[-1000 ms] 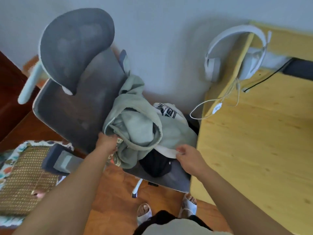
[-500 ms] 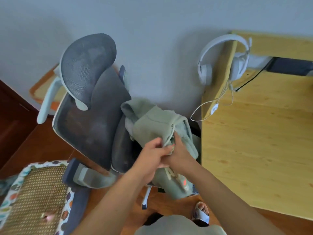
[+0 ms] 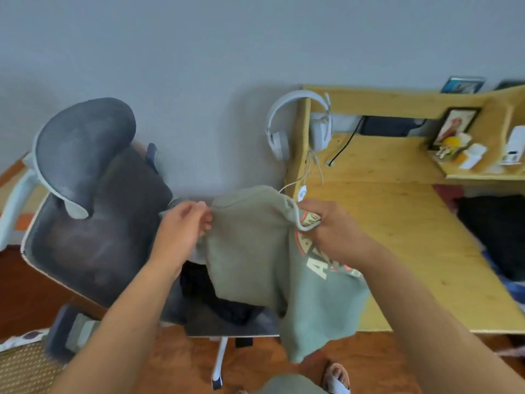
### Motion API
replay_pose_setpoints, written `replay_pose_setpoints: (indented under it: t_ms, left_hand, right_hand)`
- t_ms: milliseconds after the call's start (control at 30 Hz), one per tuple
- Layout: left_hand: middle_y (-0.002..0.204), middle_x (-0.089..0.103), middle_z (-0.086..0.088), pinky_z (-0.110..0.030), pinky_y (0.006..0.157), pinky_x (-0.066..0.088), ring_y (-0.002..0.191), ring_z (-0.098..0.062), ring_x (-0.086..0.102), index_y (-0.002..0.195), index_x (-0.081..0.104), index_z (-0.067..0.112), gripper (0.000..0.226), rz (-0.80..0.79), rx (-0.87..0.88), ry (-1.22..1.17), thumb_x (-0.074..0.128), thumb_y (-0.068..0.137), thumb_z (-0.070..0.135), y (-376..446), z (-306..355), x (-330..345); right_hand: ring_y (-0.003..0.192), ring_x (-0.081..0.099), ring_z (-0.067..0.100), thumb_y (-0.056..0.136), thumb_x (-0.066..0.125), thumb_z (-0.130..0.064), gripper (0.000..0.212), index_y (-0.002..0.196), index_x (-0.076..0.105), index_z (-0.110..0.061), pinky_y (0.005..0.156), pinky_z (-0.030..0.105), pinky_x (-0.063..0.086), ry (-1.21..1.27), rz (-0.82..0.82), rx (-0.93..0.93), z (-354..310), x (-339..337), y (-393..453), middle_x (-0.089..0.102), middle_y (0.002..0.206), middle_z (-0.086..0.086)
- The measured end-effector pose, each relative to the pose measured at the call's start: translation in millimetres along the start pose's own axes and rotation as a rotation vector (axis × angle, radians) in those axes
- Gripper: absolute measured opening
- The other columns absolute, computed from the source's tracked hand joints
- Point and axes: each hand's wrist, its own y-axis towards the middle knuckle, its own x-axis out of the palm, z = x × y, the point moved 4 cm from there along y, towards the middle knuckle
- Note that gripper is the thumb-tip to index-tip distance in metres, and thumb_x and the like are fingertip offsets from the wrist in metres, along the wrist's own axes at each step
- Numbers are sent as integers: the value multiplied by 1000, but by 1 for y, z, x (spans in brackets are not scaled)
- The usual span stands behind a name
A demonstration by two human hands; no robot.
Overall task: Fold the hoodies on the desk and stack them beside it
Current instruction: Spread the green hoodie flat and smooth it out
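1. Holding the green hoodie [image 3: 255, 251] up in the air between chair [image 3: 93, 245] and table [image 3: 397, 223]: left hand [image 3: 184, 226] pinches one top edge, right hand [image 3: 326, 226] is clamped on the other, beside the printed lettering. Both hands closed on cloth.
2. Handling, judged: soft, limp, light; it sags between the grips and the hem hangs free below the table's front edge. No risk of breakage. Likely to bunch if held at one point only.
3. Best hold, judged: both shoulder seams, spread wide, so the body hangs flat before laying down.
4. Dark garment [image 3: 216, 297] lies on the chair seat, partly hidden behind the hoodie.
5. Room: near half of the table is bare wood, open for spreading. Headphones [image 3: 284, 132] hang at its left corner with a dangling cord close by the right hand; snag risk. More dark cloth [image 3: 494, 228] sits at the table's right.
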Motion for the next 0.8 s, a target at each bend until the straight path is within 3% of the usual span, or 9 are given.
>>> replay_pose_setpoints:
  t_ms: [100, 167, 233, 333, 433, 533, 667, 733, 800]
  left_hand:
    - [105, 70, 16, -17, 78, 44, 107, -7, 65, 112, 69, 28, 29, -43, 65, 182, 52, 101, 48, 9, 35, 22]
    - [104, 75, 16, -14, 74, 45, 108, -5, 68, 108, 74, 28, 41, -156, 11, 75, 44, 103, 56, 4, 64, 51]
    - [105, 79, 7, -24, 84, 53, 110, -11, 71, 101, 81, 25, 60, -268, -132, -201, 36, 102, 65, -13, 95, 79]
    - [119, 75, -10, -39, 92, 50, 111, -24, 72, 113, 79, 13, 84, -465, -123, -459, 23, 98, 73, -44, 147, 131]
    - [117, 76, -5, -36, 88, 52, 105, -18, 74, 119, 72, 18, 67, -507, -69, -482, 34, 98, 69, -72, 184, 195]
    - [113, 77, -7, -34, 80, 61, 100, -20, 75, 128, 70, 15, 44, -547, -55, -549, 55, 98, 43, -99, 194, 274]
    - [116, 75, -10, -39, 80, 63, 100, -24, 75, 129, 67, 7, 50, -465, -65, -574, 66, 79, 8, -111, 162, 354]
    - [122, 73, -12, -46, 91, 58, 109, -30, 72, 127, 67, 8, 42, -476, -203, -543, 64, 85, 3, -115, 125, 388]
    - [123, 72, -14, -46, 96, 54, 108, -32, 70, 120, 68, 9, 29, -436, -351, -381, 59, 95, -1, -118, 75, 418]
  right_hand:
    - [62, 51, -1, 95, 66, -6, 42, 74, 71, -42, 60, 13, 38, 44, 71, -147, -36, -58, -11, 58, 68, -13]
    - [61, 51, -3, 96, 66, -3, 45, 71, 70, -41, 60, 12, 38, 26, 92, -227, -55, -98, -18, 58, 66, -15]
    - [63, 52, -4, 96, 67, -7, 38, 76, 71, -39, 61, 12, 40, 5, 127, -290, -67, -143, -30, 61, 67, -17]
    - [77, 64, 6, 94, 68, -5, 21, 96, 77, -24, 71, 21, 49, -50, 181, -369, -72, -208, -53, 71, 83, -10]
    - [101, 70, 24, 93, 69, -2, 22, 109, 76, -15, 88, 35, 54, -114, 218, -434, -51, -267, -76, 75, 108, 10]
    - [104, 71, 21, 93, 70, -1, 27, 116, 75, -15, 86, 32, 55, -174, 224, -427, -9, -320, -108, 74, 112, 7]
    - [124, 56, -4, 83, 78, 1, 67, 134, 61, -39, 103, 17, 43, -233, 7, -78, 95, -373, -151, 65, 129, -22]
    - [124, 56, -4, 83, 82, -15, 65, 136, 58, -44, 107, 24, 45, -83, -209, 256, 174, -372, -171, 62, 133, -25]
    - [126, 58, 8, 86, 78, -33, 58, 140, 56, -43, 108, 36, 47, -18, -213, 510, 249, -356, -190, 60, 140, -15]
